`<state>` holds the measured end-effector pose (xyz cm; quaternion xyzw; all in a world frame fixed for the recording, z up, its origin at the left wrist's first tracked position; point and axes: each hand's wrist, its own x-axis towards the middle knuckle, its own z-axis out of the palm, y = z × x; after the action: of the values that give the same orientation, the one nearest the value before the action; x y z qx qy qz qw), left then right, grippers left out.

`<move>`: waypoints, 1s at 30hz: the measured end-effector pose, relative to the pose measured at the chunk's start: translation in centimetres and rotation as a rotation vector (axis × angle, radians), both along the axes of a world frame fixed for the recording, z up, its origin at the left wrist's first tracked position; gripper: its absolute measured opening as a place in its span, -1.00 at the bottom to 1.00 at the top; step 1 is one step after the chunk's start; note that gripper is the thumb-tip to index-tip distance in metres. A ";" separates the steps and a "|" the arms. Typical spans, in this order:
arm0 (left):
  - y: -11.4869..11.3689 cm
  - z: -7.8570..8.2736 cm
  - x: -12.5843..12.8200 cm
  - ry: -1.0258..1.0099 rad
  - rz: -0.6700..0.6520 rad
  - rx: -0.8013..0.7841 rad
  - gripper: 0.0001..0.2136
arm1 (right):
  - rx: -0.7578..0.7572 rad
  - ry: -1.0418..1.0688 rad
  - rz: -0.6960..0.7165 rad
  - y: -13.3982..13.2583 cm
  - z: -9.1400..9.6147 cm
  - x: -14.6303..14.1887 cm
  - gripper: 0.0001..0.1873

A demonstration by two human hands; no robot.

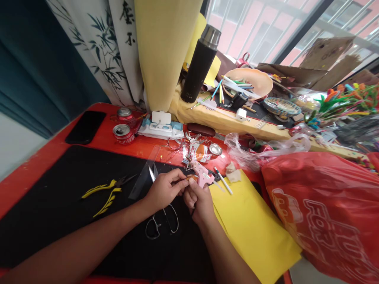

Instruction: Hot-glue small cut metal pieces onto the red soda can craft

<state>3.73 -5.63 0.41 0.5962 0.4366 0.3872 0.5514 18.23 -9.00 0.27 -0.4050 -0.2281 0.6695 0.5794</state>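
Centrally, above a black desk mat (56, 209), a person's left hand (166, 190) and right hand (202, 200) meet at a small orange-brown strip (192, 178), its material too small to tell. The left thumb and forefinger pinch its left end; the right thumb presses near its other end, the remaining right fingers curled beneath. The strip appears to lie crosswise, its long axis running from one hand toward the other, both equally near. Just beyond the right fingers rests a pink hot-glue gun (203, 176), though whether they touch it cannot be told. Scissors (152, 173) lie below the left hand.
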 end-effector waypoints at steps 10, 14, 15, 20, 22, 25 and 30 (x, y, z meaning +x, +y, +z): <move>0.0 -0.1 0.0 -0.016 -0.012 -0.033 -0.76 | 0.004 0.002 -0.001 0.0 0.0 0.0 -0.38; 0.0 -0.2 0.1 -0.038 0.002 -0.062 -0.75 | 0.003 -0.005 -0.010 0.0 0.0 -0.1 -0.37; 0.0 -0.2 0.1 -0.040 0.005 -0.067 -0.75 | 0.001 -0.006 -0.014 0.0 0.0 -0.1 -0.38; 0.1 -0.1 0.1 -0.055 -0.006 -0.099 -0.72 | 0.000 -0.007 -0.016 0.0 -0.1 -0.1 -0.34; 0.1 -0.1 0.2 -0.063 -0.009 -0.120 -0.71 | 0.001 -0.009 -0.016 0.0 -0.1 -0.1 -0.33; 0.1 -0.2 0.2 -0.074 -0.008 -0.130 -0.69 | 0.001 -0.011 -0.013 0.0 0.0 -0.1 -0.37; 0.1 -0.1 0.3 -0.100 0.001 -0.158 -0.68 | -0.001 0.005 -0.013 0.0 0.0 -0.1 -0.36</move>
<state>4.02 -5.49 0.33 0.5306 0.4382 0.3810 0.6175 18.15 -8.97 0.28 -0.4050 -0.2236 0.6668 0.5843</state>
